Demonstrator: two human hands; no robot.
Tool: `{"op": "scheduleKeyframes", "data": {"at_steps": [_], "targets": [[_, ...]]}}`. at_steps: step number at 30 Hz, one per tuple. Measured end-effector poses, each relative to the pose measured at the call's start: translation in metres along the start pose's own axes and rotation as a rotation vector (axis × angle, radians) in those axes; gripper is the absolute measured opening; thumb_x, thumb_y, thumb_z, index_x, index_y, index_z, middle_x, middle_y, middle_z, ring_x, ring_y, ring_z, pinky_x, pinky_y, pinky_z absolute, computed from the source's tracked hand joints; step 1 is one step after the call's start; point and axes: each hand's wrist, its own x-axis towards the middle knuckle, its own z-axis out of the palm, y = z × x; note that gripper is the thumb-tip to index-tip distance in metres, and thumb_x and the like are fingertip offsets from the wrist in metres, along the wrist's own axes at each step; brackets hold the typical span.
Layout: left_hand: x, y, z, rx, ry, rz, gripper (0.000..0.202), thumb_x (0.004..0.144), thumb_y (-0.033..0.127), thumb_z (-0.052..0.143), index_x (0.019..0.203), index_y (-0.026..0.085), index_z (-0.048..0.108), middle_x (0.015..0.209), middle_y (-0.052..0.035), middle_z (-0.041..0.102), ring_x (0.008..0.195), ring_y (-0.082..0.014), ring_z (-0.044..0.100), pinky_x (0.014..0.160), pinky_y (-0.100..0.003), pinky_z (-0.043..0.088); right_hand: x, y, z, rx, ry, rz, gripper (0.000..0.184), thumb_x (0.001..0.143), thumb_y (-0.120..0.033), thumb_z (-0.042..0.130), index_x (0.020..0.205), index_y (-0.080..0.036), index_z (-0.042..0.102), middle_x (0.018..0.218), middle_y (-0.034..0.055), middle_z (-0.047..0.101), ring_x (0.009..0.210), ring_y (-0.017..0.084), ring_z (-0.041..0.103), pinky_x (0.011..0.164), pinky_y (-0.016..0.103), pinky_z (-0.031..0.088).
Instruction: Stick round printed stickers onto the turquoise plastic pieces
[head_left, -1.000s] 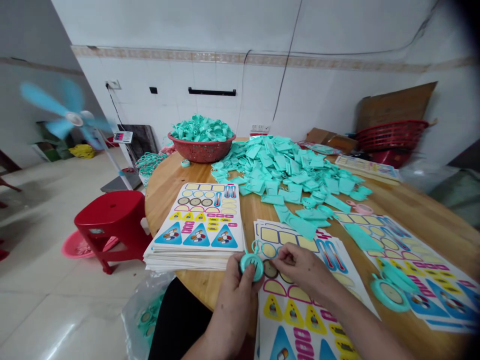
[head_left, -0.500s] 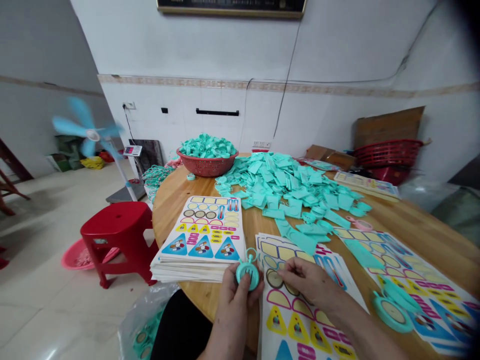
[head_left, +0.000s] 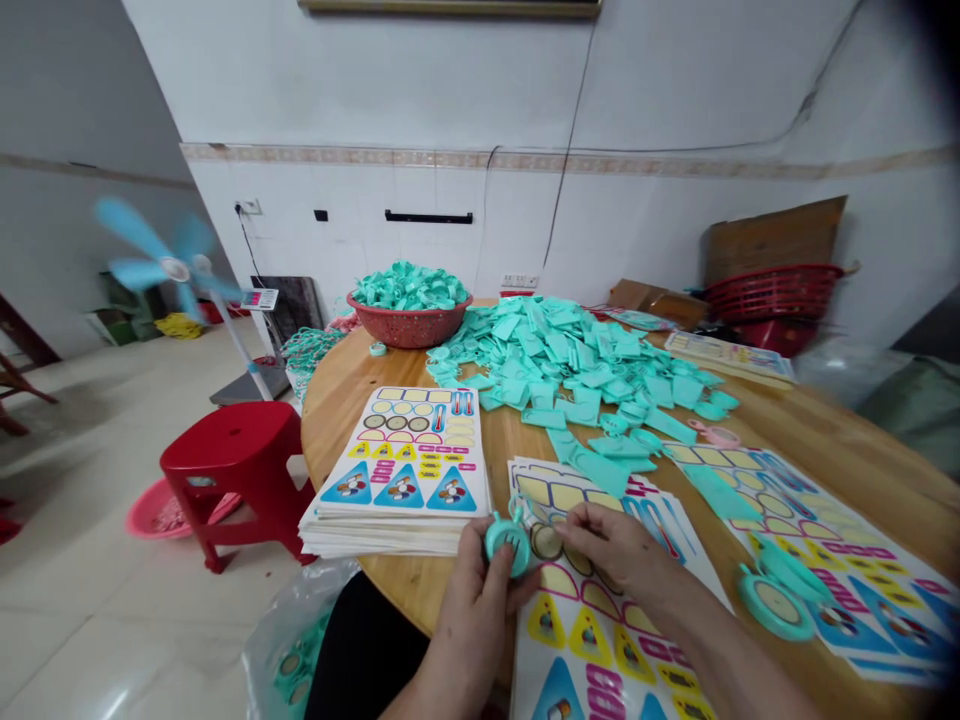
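My left hand (head_left: 480, 585) is closed around a turquoise toy stopwatch (head_left: 507, 547) with a small ring on top, its thumb pressed on the round face. Just to the right, my right hand (head_left: 615, 545) pinches at the edge of a round brown-rimmed sticker (head_left: 547, 541); whether the sticker is fully off its backing I cannot tell. Both hands are over a stack of sticker sheets (head_left: 547, 680) printed with circles, triangles and half-rounds. The stopwatch almost touches the round sticker.
A second sticker stack (head_left: 405, 450) lies left on the round wooden table (head_left: 337, 400). Turquoise plastic parts (head_left: 555, 350) are heaped behind, beside a full red basin (head_left: 409, 325). More sheets (head_left: 885, 600) and an open round case (head_left: 776, 605) lie right. A red stool (head_left: 232, 450) stands left.
My left hand has brought the stopwatch slightly right and up, closer to the round sticker and my right fingertips. My right hand stays at the sticker; the whole view has shifted a little.
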Motion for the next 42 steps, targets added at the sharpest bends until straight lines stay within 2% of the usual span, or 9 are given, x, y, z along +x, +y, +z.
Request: {"op": "scheduleKeyframes", "data": {"at_steps": [5, 10, 16, 22, 28, 30, 34, 36, 42], "targets": [[0.001, -0.002, -0.002, 0.045, 0.040, 0.056, 0.039, 0.076, 0.041, 0.064, 0.106, 0.021, 0.049, 0.112, -0.0069, 0.057, 0.112, -0.0255, 0.052, 0.096, -0.041, 0.044, -0.004, -0.001, -0.008, 0.169, 0.048, 0.031, 0.036, 0.077, -0.057, 0.057, 0.077, -0.020, 0.054, 0.061, -0.0062, 0.044, 0.051, 0.008, 0.035, 0.047, 0.021, 0.027], [-0.005, 0.009, -0.006, 0.183, 0.200, 0.252, 0.041, 0.074, 0.040, 0.068, 0.109, 0.023, 0.054, 0.119, -0.0056, 0.059, 0.120, -0.0240, 0.046, 0.103, -0.036, 0.034, -0.013, -0.014, -0.016, 0.061, 0.108, -0.020, 0.037, 0.075, -0.057, 0.057, 0.072, -0.020, 0.054, 0.062, -0.0044, 0.045, 0.056, 0.011, 0.039, 0.051, 0.023, 0.031], [-0.001, 0.009, 0.006, -0.278, -0.111, -0.021, 0.030, 0.082, 0.032, 0.060, 0.106, 0.016, 0.053, 0.103, -0.0113, 0.068, 0.100, -0.0252, 0.062, 0.090, -0.042, 0.046, -0.021, -0.024, -0.015, -0.133, 0.043, -0.076, 0.028, 0.079, -0.047, 0.057, 0.070, -0.021, 0.050, 0.061, -0.0050, 0.045, 0.057, 0.011, 0.041, 0.050, 0.022, 0.033], [-0.004, 0.004, 0.011, -0.353, -0.157, -0.121, 0.026, 0.085, 0.028, 0.055, 0.107, 0.016, 0.050, 0.098, -0.0128, 0.070, 0.088, -0.0249, 0.067, 0.085, -0.040, 0.047, -0.037, -0.034, -0.010, -0.347, 0.109, -0.167, 0.016, 0.085, -0.037, 0.051, 0.078, -0.023, 0.052, 0.073, -0.0023, 0.059, 0.068, 0.014, 0.056, 0.060, 0.026, 0.043], [-0.007, 0.006, 0.011, -0.392, -0.153, -0.098, 0.026, 0.085, 0.029, 0.055, 0.108, 0.018, 0.050, 0.095, -0.0111, 0.071, 0.083, -0.0216, 0.068, 0.080, -0.035, 0.047, -0.049, -0.032, -0.002, -0.449, 0.373, -0.383, 0.022, 0.088, -0.035, 0.038, 0.095, -0.027, 0.058, 0.101, 0.0049, 0.061, 0.094, 0.022, 0.060, 0.076, 0.035, 0.048], [-0.008, 0.006, 0.011, -0.404, -0.158, -0.095, 0.025, 0.085, 0.029, 0.054, 0.107, 0.017, 0.050, 0.097, -0.0121, 0.071, 0.085, -0.0220, 0.068, 0.081, -0.035, 0.047, -0.053, -0.029, 0.000, -0.349, 0.372, -0.309, 0.024, 0.087, -0.041, 0.042, 0.099, -0.027, 0.057, 0.102, 0.0050, 0.061, 0.096, 0.022, 0.060, 0.077, 0.034, 0.050], [-0.008, 0.005, 0.010, -0.443, -0.178, -0.085, 0.024, 0.086, 0.029, 0.054, 0.108, 0.018, 0.050, 0.097, -0.0111, 0.071, 0.091, -0.0238, 0.067, 0.087, -0.038, 0.045, -0.064, -0.025, 0.004, -0.067, 0.127, -0.103, 0.032, 0.085, -0.053, 0.048, 0.091, -0.024, 0.058, 0.091, 0.0027, 0.062, 0.088, 0.019, 0.060, 0.074, 0.026, 0.051], [-0.008, 0.005, 0.009, -0.445, -0.195, -0.075, 0.025, 0.086, 0.029, 0.053, 0.109, 0.018, 0.050, 0.097, -0.0106, 0.071, 0.092, -0.0237, 0.067, 0.088, -0.038, 0.045, -0.068, -0.026, 0.006, 0.001, 0.075, -0.053, 0.034, 0.084, -0.056, 0.048, 0.088, -0.024, 0.059, 0.083, 0.0012, 0.060, 0.081, 0.018, 0.058, 0.070, 0.024, 0.050], [-0.009, 0.002, 0.010, -0.408, -0.194, -0.091, 0.024, 0.086, 0.028, 0.054, 0.108, 0.019, 0.051, 0.100, -0.0097, 0.070, 0.090, -0.0224, 0.067, 0.081, -0.035, 0.047, -0.070, -0.026, 0.011, 0.123, 0.180, -0.020, 0.039, 0.076, -0.062, 0.055, 0.074, -0.023, 0.058, 0.068, -0.0009, 0.053, 0.068, 0.016, 0.050, 0.062, 0.023, 0.044]]}}
